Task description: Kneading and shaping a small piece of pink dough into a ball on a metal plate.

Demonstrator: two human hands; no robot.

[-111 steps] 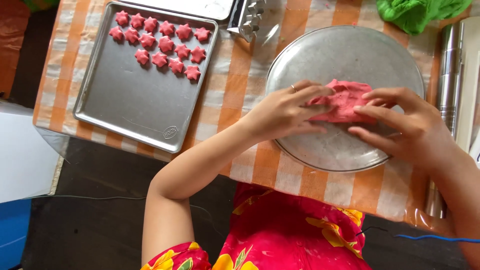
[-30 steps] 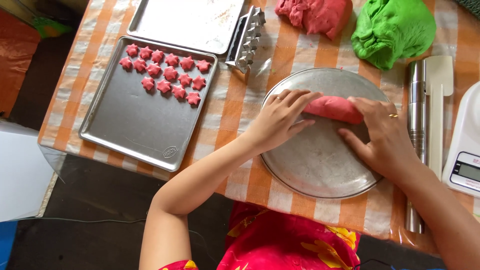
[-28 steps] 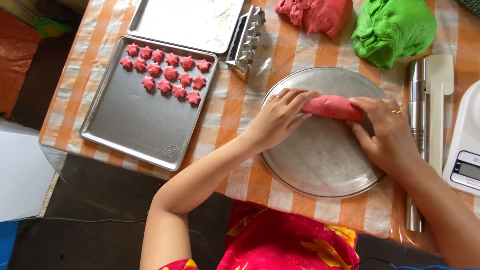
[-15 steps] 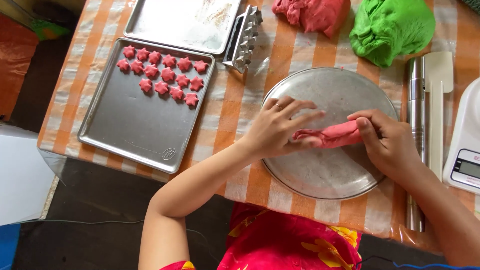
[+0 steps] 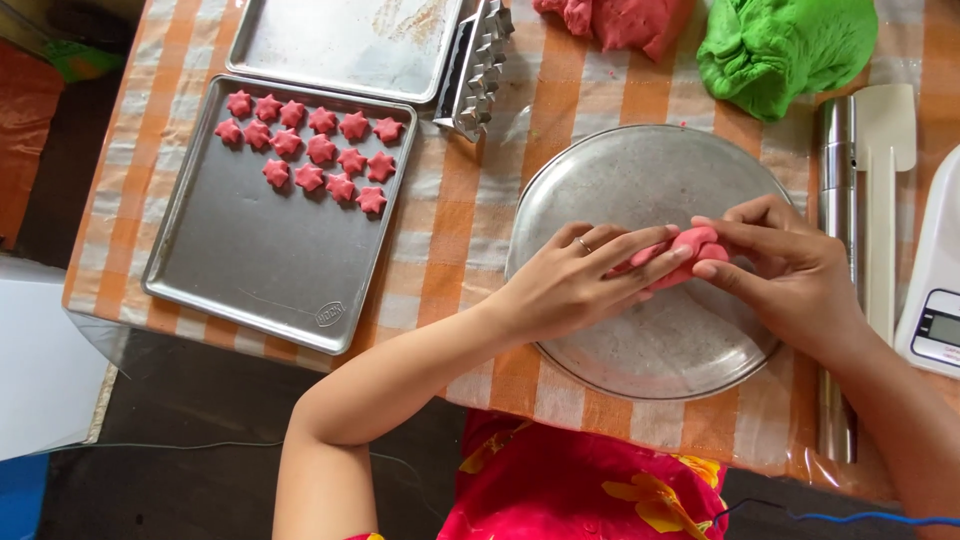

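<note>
— What do the hands hold?

— A small lump of pink dough, pinched between both. The left hand lies flat with its fingers stretched out along the near side of the lump and pressing against it; the right hand curls round its other end, thumb below and fingertips on top, closed on the dough. Most of the lump is hidden between the fingers.

— And where is that?

— Over the round metal plate, a little right of its middle. Whether the dough touches the plate I cannot tell. The plate sits near the front edge of the table with the orange checked cloth, towards its right side.

— What lies around it?

— Just right of the plate, a steel rolling pin and a cream spatula run side by side from back to front, and a white kitchen scale shows at the right edge. At the back edge lie a red dough mass and a green dough mass. On the left side a baking tray carries red star-shaped pieces in its back half. Behind it lies a second tray, and a metal cutter leans at that tray's right edge.
</note>
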